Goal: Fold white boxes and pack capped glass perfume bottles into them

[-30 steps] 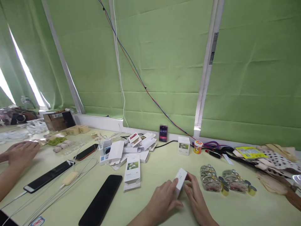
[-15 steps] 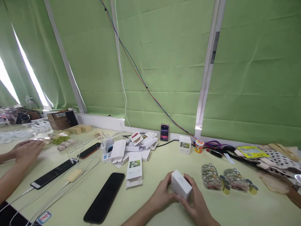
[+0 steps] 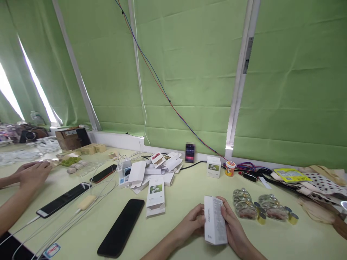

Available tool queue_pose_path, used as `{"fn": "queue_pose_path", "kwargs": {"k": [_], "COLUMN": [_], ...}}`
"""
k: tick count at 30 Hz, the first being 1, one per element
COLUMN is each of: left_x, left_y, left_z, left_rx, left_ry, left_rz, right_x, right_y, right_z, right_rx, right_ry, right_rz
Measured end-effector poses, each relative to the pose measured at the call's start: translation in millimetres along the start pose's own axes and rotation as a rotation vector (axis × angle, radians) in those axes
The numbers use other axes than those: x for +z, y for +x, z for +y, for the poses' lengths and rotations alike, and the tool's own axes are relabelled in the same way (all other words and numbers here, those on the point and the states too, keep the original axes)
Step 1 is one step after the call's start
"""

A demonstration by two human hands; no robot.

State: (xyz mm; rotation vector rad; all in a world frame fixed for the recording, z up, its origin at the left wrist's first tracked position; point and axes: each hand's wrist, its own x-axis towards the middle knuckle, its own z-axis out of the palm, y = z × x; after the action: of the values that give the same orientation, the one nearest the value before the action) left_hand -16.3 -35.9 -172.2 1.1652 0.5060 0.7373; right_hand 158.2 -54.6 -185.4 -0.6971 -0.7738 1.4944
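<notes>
Between my two hands, above the front of the table, is a small white carton (image 3: 215,221) with fine print on its visible sides. My left hand (image 3: 193,223) grips its left edge, thumb on the face. My right hand (image 3: 233,225) wraps round its right side, the fingertips near the top. To the left lies a flattened white carton (image 3: 155,195) with a flower picture, in front of a heap of folded cartons (image 3: 148,171). Glass bottles (image 3: 245,206) lie in two clusters to the right, beside gold caps (image 3: 261,218).
A black phone (image 3: 121,228) lies left of my hands; more phones and white cables lie beyond it. A co-worker's hands (image 3: 34,175) are at the far left. At the back stand a white box (image 3: 213,168) and an orange tub (image 3: 230,169). Fabric pieces (image 3: 317,187) lie at the right.
The carton has been turned and tilted in my hands, so its long printed sides now show instead of its top end. Both hands have shifted slightly to the right.
</notes>
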Motion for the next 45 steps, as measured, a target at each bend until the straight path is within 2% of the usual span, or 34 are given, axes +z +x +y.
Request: {"fn": "queue_pose_path", "kwargs": {"k": [3, 6, 9, 12, 15, 17, 19, 25, 32, 36, 38, 41, 45], "left_x": [5.3, 11.2, 16.4, 22.0, 28.0, 31.4, 34.3, 41.1, 37.4, 34.2, 33.2, 30.8, 19.8], "left_y": [2, 5, 7, 7, 5, 4, 3, -1, -3, -1, 1, 5, 12], "left_z": [-10, -18, -23, -25, -27, -27, -24, -14, -12, -18, -20, -19, -11], "left_rx": [-0.024, -0.009, -0.01, 0.026, 0.099, 0.129, 0.147, 0.21, 0.205, 0.165, 0.113, 0.128, 0.238], "left_ry": [-0.112, -0.197, -0.155, -0.033, 0.167, 0.298, 0.356, 0.267, 0.402, 0.253, 0.23, 0.252, 0.268], "left_rz": [-0.008, -0.034, -0.013, 0.072, 0.161, 0.188, 0.193, 0.082, 0.195, 0.122, 0.1, 0.201, 0.427], "right_x": [-3, -6, -6, -3, 1, 3, 5, 3, -7, -9, -11, -15, -20], "right_y": [2, 3, 0, -2, 2, 6, 9, 14, 10, 7, 7, 6, 6], "right_z": [1, 5, 8, 13, 19, 21, 23, 26, 14, 11, 10, 3, -4], "right_rx": [0.022, 0.017, 0.078, 0.143, 0.032, -0.051, -0.075, -0.083, -0.141, -0.247, -0.238, -0.187, -0.325], "right_ry": [0.085, 0.078, 0.058, 0.084, 0.046, -0.011, -0.044, -0.091, -0.137, -0.233, -0.273, -0.298, -0.415], "right_rz": [-0.035, -0.06, -0.051, -0.027, 0.006, 0.03, 0.04, 0.058, 0.118, 0.105, 0.063, 0.04, 0.041]}}
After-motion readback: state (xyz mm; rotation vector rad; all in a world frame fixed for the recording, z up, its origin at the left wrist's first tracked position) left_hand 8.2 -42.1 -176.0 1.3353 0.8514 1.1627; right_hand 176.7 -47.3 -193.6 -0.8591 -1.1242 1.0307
